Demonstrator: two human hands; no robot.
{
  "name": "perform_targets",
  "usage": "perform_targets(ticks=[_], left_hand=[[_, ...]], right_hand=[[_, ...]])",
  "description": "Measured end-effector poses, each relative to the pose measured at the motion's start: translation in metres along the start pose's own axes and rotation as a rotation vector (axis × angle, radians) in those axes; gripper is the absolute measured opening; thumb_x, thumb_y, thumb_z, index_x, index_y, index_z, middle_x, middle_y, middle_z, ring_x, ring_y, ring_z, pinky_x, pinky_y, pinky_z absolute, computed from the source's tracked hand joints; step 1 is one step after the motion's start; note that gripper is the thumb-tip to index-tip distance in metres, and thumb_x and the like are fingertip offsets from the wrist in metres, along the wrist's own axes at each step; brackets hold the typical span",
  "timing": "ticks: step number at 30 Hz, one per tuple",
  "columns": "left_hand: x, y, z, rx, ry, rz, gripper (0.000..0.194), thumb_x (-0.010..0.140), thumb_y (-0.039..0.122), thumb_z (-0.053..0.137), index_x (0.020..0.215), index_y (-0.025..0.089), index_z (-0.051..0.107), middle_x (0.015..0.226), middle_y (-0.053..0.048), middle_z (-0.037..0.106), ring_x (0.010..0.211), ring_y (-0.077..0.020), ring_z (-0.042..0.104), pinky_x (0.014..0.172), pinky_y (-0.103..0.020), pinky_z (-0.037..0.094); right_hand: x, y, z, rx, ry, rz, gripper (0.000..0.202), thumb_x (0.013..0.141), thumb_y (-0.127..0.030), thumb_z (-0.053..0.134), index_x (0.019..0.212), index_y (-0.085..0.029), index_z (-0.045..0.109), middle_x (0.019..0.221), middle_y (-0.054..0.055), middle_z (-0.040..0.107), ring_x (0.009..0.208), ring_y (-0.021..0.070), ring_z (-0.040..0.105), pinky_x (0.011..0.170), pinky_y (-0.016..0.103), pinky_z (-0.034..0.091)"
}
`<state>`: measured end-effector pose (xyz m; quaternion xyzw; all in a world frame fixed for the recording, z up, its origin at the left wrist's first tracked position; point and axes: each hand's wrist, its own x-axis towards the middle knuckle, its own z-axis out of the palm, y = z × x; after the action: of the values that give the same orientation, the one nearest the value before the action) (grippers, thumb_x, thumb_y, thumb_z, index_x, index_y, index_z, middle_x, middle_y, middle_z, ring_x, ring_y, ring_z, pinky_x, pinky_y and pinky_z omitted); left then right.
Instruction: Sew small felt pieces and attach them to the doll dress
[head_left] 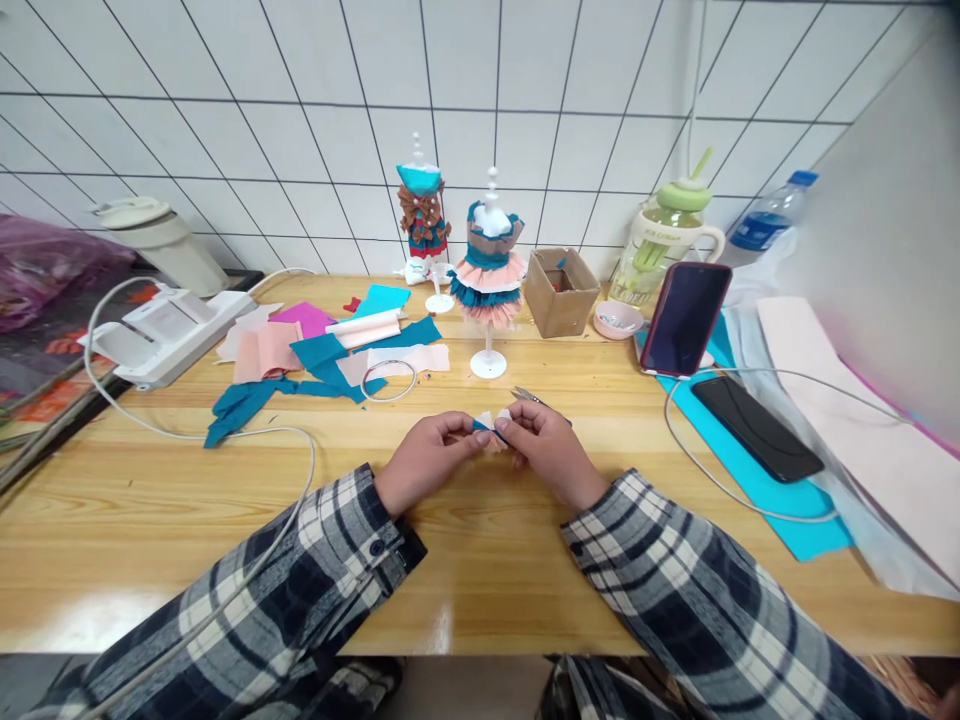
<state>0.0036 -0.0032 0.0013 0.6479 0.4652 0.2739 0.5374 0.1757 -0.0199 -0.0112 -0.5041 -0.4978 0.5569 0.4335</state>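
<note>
Between my fingertips is a small piece of crepe paper (489, 428) in blue, white and pale pink. My left hand (435, 450) pinches its left side, the blue end. On the other side my right hand (555, 450) grips it between thumb and fingers. Scissors (528, 396) lie just behind my right hand, their handles hidden by it. Beyond my hands stands a small white dress form (489, 362), wearing a ruffled paper dress (487, 285) in teal, pink and brown. Behind it to the left is a second dressed form (422, 215).
Crepe paper scraps (330, 358) and a ring-shaped bangle (388, 381) lie left. A power strip (169, 335) trails a white cable. At the right are a cardboard box (562, 300), a pink dish (618, 320), an upright phone (685, 320), a flat phone (756, 428), a green-lidded jug (660, 240).
</note>
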Motion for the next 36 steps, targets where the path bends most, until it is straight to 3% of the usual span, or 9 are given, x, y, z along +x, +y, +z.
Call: perform_targets(ticks=[3, 5, 7, 9, 12, 18, 22, 28, 36], left_hand=[[0.0002, -0.0012, -0.0014, 0.015, 0.028, 0.009, 0.029, 0.078, 0.043, 0.06, 0.078, 0.014, 0.064, 0.074, -0.001, 0.065, 0.067, -0.0135, 0.056, 0.063, -0.024, 0.041], [0.0002, -0.0006, -0.0023, -0.023, 0.043, 0.014, 0.028, 0.078, 0.042, 0.06, 0.079, 0.014, 0.064, 0.077, -0.002, 0.067, 0.069, -0.0141, 0.057, 0.066, -0.024, 0.042], [-0.0002, 0.0007, -0.0027, -0.066, 0.031, 0.005, 0.027, 0.078, 0.041, 0.061, 0.079, 0.014, 0.064, 0.079, -0.003, 0.068, 0.072, -0.0156, 0.059, 0.068, -0.025, 0.044], [-0.0008, 0.0019, -0.0026, -0.091, 0.008, 0.002, 0.027, 0.076, 0.041, 0.063, 0.08, 0.014, 0.065, 0.081, -0.004, 0.069, 0.074, -0.0167, 0.06, 0.068, -0.026, 0.045], [-0.0014, 0.0027, -0.002, -0.087, -0.008, 0.017, 0.026, 0.075, 0.04, 0.065, 0.079, 0.015, 0.065, 0.08, -0.004, 0.07, 0.075, -0.0176, 0.062, 0.071, -0.027, 0.046], [-0.0004, 0.0022, -0.0017, -0.037, 0.044, 0.015, 0.028, 0.075, 0.043, 0.064, 0.075, 0.015, 0.062, 0.072, 0.0, 0.066, 0.067, -0.0141, 0.057, 0.065, -0.024, 0.042], [0.0002, 0.0019, -0.002, -0.036, 0.055, 0.005, 0.029, 0.074, 0.043, 0.064, 0.073, 0.015, 0.061, 0.068, 0.002, 0.062, 0.063, -0.0123, 0.054, 0.061, -0.023, 0.04], [-0.0008, 0.0037, -0.0023, -0.075, 0.012, 0.015, 0.027, 0.074, 0.042, 0.064, 0.078, 0.015, 0.063, 0.077, -0.002, 0.068, 0.073, -0.0156, 0.059, 0.071, -0.025, 0.043], [-0.0008, 0.003, -0.0025, -0.007, 0.075, 0.022, 0.027, 0.074, 0.042, 0.063, 0.072, 0.015, 0.06, 0.066, 0.002, 0.058, 0.063, -0.0119, 0.051, 0.06, -0.022, 0.039]], right_hand=[[-0.0019, -0.0006, -0.0004, 0.018, -0.02, 0.01, 0.049, 0.074, -0.05, 0.061, 0.111, -0.021, 0.05, 0.087, 0.003, 0.058, 0.065, 0.0144, 0.056, 0.043, 0.023, 0.046], [-0.0044, -0.0015, -0.0003, -0.055, -0.026, -0.059, 0.074, 0.072, -0.048, 0.064, 0.135, -0.027, 0.031, 0.115, 0.009, 0.054, 0.084, 0.0186, 0.06, 0.049, 0.025, 0.05], [-0.0071, -0.0023, 0.0004, -0.226, -0.03, -0.224, 0.09, 0.068, -0.044, 0.071, 0.142, -0.029, 0.022, 0.136, 0.013, 0.04, 0.104, 0.0242, 0.055, 0.059, 0.028, 0.053], [-0.0089, -0.0027, 0.0013, -0.398, -0.032, -0.4, 0.088, 0.065, -0.038, 0.074, 0.141, -0.028, 0.029, 0.142, 0.011, 0.035, 0.118, 0.0277, 0.045, 0.069, 0.031, 0.053], [-0.0086, -0.0022, 0.0018, -0.504, -0.009, -0.495, 0.068, 0.072, -0.03, 0.068, 0.134, -0.026, 0.041, 0.134, 0.009, 0.047, 0.115, 0.0253, 0.047, 0.072, 0.031, 0.052], [-0.0029, 0.0007, -0.002, -0.569, 0.089, -0.515, 0.035, 0.079, -0.025, 0.058, 0.114, -0.022, 0.058, 0.101, 0.006, 0.063, 0.084, 0.0178, 0.057, 0.072, 0.031, 0.051], [-0.0014, 0.0026, -0.0043, -0.513, 0.084, -0.456, 0.037, 0.078, -0.026, 0.059, 0.115, -0.021, 0.057, 0.093, 0.005, 0.061, 0.071, 0.0132, 0.058, 0.069, 0.029, 0.051], [-0.0018, 0.0038, -0.0048, -0.477, 0.0, -0.397, 0.067, 0.071, -0.028, 0.067, 0.133, -0.022, 0.042, 0.108, 0.007, 0.055, 0.074, 0.0122, 0.058, 0.067, 0.028, 0.051], [-0.0008, -0.001, -0.0051, -0.56, 0.11, -0.432, 0.02, 0.077, -0.029, 0.062, 0.095, -0.021, 0.067, 0.069, 0.001, 0.065, 0.065, 0.0141, 0.06, 0.069, 0.03, 0.05]])
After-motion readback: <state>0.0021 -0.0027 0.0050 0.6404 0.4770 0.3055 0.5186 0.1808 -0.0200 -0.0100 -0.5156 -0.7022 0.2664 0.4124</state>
